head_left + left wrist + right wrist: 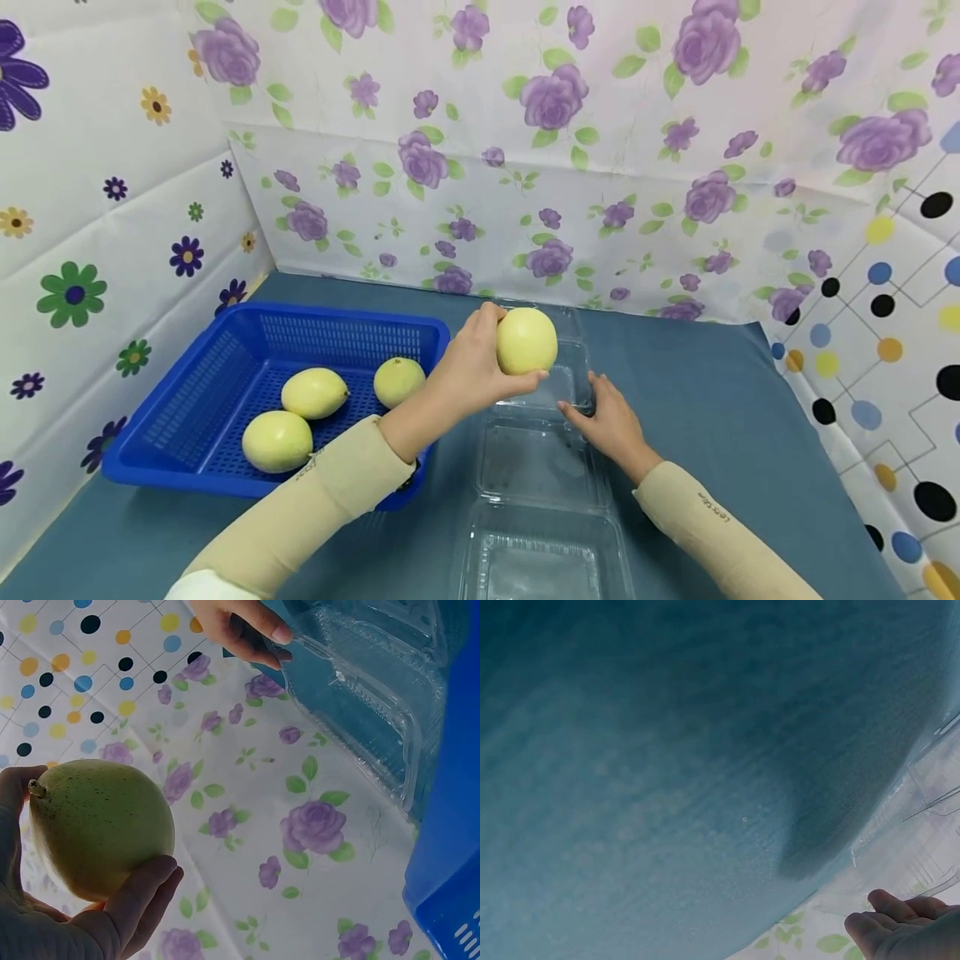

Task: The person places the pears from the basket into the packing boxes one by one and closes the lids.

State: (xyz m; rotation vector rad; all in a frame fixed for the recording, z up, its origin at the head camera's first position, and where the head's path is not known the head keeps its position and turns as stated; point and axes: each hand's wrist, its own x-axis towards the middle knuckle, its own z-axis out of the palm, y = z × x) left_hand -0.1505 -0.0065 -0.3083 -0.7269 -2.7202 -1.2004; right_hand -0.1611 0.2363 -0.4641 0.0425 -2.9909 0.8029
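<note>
My left hand (468,358) grips a pale yellow melon (527,342) above a clear plastic clamshell box (551,387) with its lid folded open. In the left wrist view the melon (101,825) shows its short stem, with thumb and fingers curled round its sides. My right hand (611,421) is at the right rim of that box, thumb and fingertips right at the edge and fingers loosely extended. Two melons (315,393) lie close together in the blue plastic basket (180,479), and a greener one (398,382) sits near its right wall.
Nearer to me lies another open clear clamshell section (543,462), joined in a row with a deep tray (540,567). Blue-grey cloth (697,392) covers the table. Flower-patterned sheeting (480,167) stands along the back and left, dotted sheeting (892,375) along the right.
</note>
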